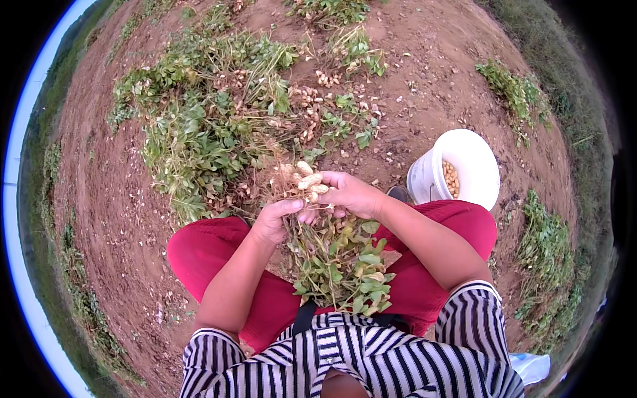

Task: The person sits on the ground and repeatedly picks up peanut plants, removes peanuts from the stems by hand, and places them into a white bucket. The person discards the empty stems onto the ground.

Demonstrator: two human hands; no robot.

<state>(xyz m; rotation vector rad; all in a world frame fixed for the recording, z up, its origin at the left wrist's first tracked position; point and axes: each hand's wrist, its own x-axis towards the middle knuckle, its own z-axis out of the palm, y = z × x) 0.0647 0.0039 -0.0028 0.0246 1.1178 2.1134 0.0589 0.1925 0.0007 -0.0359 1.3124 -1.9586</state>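
Note:
My left hand (276, 217) is closed around the stems of an uprooted peanut plant (343, 263), whose leaves hang down over my lap between my knees. The plant's roots and a cluster of peanut pods (309, 182) stick up above my hands. At the right of the cluster, my right hand (351, 195) has its thumb and fingers on the pods. Some fingertips are hidden behind the pods and stems.
A white plastic bucket (420, 171) holding peanut pods (451, 179) leans by my right knee. Uprooted peanut plants (199, 134) lie heaped ahead and to the left on brown soil. More plants (545, 248) lie at the far right, near a white bag (531, 368).

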